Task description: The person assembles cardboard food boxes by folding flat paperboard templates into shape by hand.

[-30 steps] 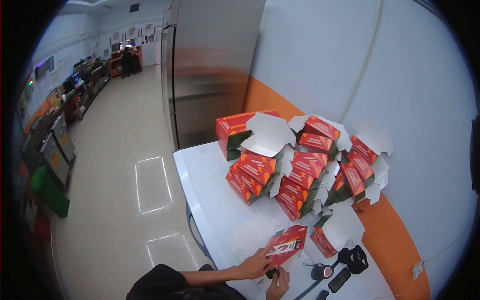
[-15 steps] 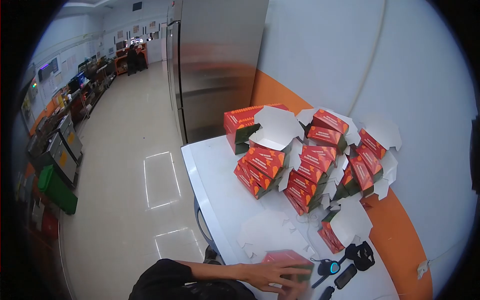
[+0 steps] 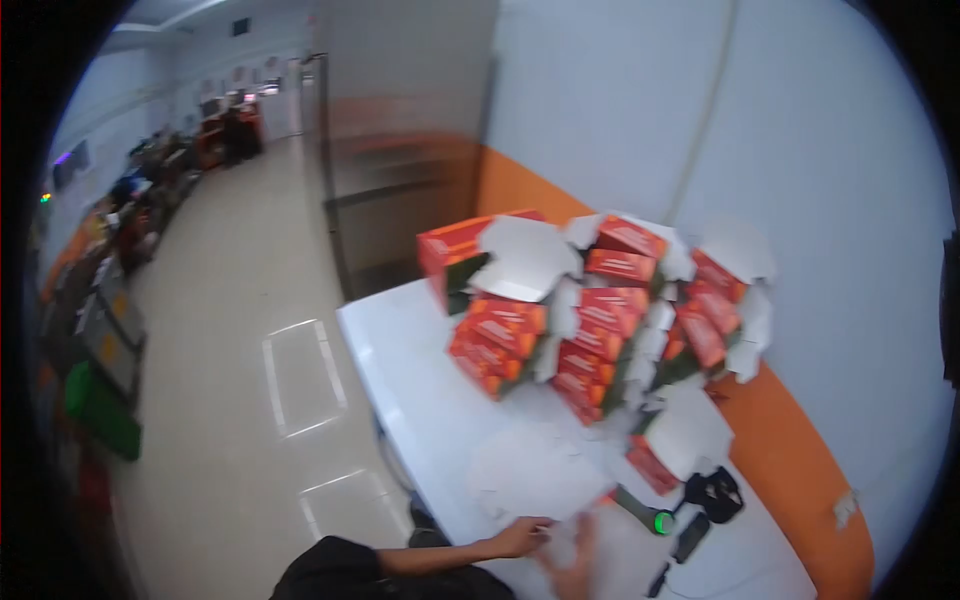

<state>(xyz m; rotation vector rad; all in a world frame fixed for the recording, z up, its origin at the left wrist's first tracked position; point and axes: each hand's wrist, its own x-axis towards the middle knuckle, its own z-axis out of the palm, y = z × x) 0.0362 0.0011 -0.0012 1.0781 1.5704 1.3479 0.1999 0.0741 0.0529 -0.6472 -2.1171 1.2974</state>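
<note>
My left hand (image 3: 522, 537) is curled, its fingertips together at the edge of a pale carton (image 3: 625, 555); what they pinch is too small to tell. Just right of it, my right hand (image 3: 572, 562) is smeared by motion over the same carton, its fingers unclear. The carton shows mostly its white inside, with a dark green side near its upper right. A flat white cardboard piece (image 3: 535, 468) lies on the table (image 3: 400, 345) just above my hands.
Several red printed boxes (image 3: 600, 340) with raised white flaps are piled at the back. One open box (image 3: 690, 435) stands nearer, beside a black strap (image 3: 718, 492) and a round device with a green light (image 3: 662, 522). A steel fridge (image 3: 400, 130) stands behind.
The carton's red face was up near my hands; now its white inside shows. My left hand, spread over it half a second ago, is now curled further left. The device's light went from blue to green.
</note>
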